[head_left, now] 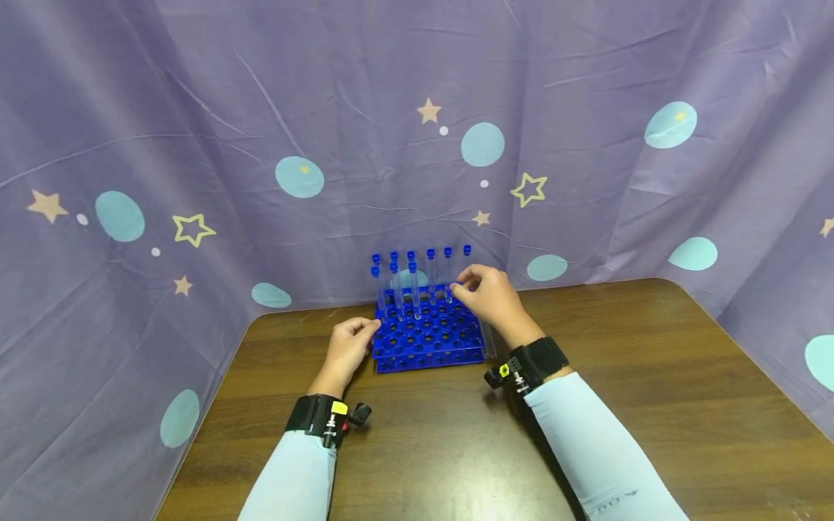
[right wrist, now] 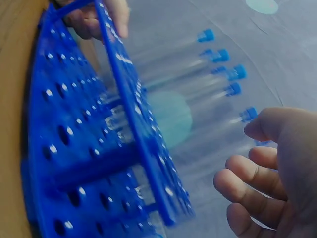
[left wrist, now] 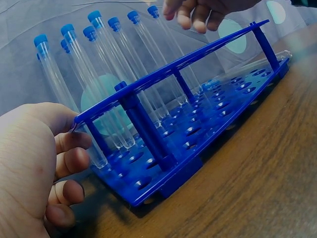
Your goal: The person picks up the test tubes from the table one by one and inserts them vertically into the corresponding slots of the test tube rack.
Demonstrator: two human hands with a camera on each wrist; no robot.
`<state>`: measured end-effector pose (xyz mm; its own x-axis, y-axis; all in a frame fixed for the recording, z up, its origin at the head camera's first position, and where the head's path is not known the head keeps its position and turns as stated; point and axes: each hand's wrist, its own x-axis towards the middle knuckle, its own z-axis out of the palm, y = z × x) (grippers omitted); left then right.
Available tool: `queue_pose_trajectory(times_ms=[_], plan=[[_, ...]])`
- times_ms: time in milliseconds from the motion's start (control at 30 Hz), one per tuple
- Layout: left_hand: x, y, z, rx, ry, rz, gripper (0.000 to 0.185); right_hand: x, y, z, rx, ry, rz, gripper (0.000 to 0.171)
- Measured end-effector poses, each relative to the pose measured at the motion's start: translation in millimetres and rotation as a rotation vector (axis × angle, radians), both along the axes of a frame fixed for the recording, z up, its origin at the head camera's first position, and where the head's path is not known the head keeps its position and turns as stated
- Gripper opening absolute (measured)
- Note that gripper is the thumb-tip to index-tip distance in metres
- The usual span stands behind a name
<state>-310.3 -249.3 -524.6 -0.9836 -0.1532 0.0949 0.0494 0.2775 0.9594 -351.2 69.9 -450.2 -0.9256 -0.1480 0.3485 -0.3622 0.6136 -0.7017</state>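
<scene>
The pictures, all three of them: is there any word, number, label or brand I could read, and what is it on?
No text reads clearly in any view.
Right sleeve: a small dark mark near the bottom edge of the head view, too small and blurred to read.
Wrist straps: the left strap and the right strap each carry a yellow tag; no letters can be made out.
Blue test tube rack: no label shows.
</scene>
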Motion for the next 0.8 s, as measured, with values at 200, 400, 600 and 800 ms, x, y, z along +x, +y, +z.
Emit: queue_pose_trajectory(times_ms=[200,400,600,800], plan=[[-0.7,-1.2,-1.2,0.005,-0.005,-0.003,0.029,-5.3,21.0,1.9,-0.031,-0.026,-0.014,0.016],[-2.0,-2.0,-2.9,-0.009,-0.004,-0.004,0.030,-13.8,40.3,-3.3,-0.038,-0.107,-0.003,0.018],[-2.8,-3.3,-4.2,0.011,-0.004,-0.015,0.031,-18.0,51.2,-7.8,-0.005,-0.171,-0.003,0.019],[-3.8,-2.6,-3.8,0.017,0.005,-0.024,0.032,-20.9,58.0,-14.8,0.030,-0.236,-0.027,0.018]])
